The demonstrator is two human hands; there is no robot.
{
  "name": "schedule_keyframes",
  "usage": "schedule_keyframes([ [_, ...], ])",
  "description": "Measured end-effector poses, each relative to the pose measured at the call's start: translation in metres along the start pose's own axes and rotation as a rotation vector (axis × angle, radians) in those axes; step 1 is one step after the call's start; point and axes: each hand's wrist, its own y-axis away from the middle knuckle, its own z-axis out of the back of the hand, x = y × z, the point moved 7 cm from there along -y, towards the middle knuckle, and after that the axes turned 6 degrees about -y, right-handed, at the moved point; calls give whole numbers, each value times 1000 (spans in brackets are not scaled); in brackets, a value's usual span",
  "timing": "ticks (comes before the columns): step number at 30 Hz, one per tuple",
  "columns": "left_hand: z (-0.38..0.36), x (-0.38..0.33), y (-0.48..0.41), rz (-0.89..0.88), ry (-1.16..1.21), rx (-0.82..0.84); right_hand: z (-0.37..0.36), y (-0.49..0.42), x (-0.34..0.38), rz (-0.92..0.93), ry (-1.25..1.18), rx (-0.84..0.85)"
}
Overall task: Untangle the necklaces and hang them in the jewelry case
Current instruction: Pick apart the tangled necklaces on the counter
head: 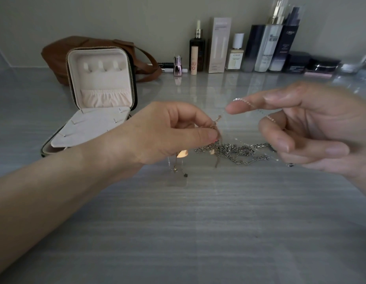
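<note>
Grey table [178, 222], glossy, most of the view. Brown bag [61, 52] at the back left, and a row of cosmetics bottles [259, 50] along the wall.

Jewelry case [96, 83] stands open in front of the bag, lid upright. The hooks [101, 65] in the lid are bare, so nothing is hung yet. Judging by that, the task is early, at the untangle step.

Left hand [167, 130] is over the table centre. Its thumb and fingertips pinch a rose-gold chain [214, 125] at what looks like the snarl, and loose ends hang down to the table.

Right hand [313, 130] is just across from it. The index is straight with a fine silver chain [244, 101] draped over it, and the other fingers are curled. I can't tell whether any of them actually grip the chain.

A heavier silver chain [235, 151] lies heaped on the table below and between the hands. A small gold pendant [182, 153] sits under the left hand.

Key geometry: the fine chain runs from the pinch point up and right to the right index, so its long axis goes low-left to high-right. The right hand is nearer the free strand. The left hand is nearer the case, which sits behind and left of it.

The next pull probably wants to follow that axis, away from the pinch. The risk is cinching the knot tighter.
</note>
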Motion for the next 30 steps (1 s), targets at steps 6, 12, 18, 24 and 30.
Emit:
schedule_keyframes([
  [6, -2, 7, 0, 47, -7, 22, 0, 0, 3, 14, -4, -25],
  [12, -2, 15, -3, 148, 143, 25, 1, 1, 4, 25, -9, -26],
  [18, 4, 13, -2, 92, 84, -79, 0, 1, 3, 10, -19, -14],
  [24, 11, -4, 2, -120, -110, -187, -1, 1, 3, 12, -32, 5],
  [30, 8, -12, 10, -269, -493, -352, -3, 0, 1, 2, -46, 50],
])
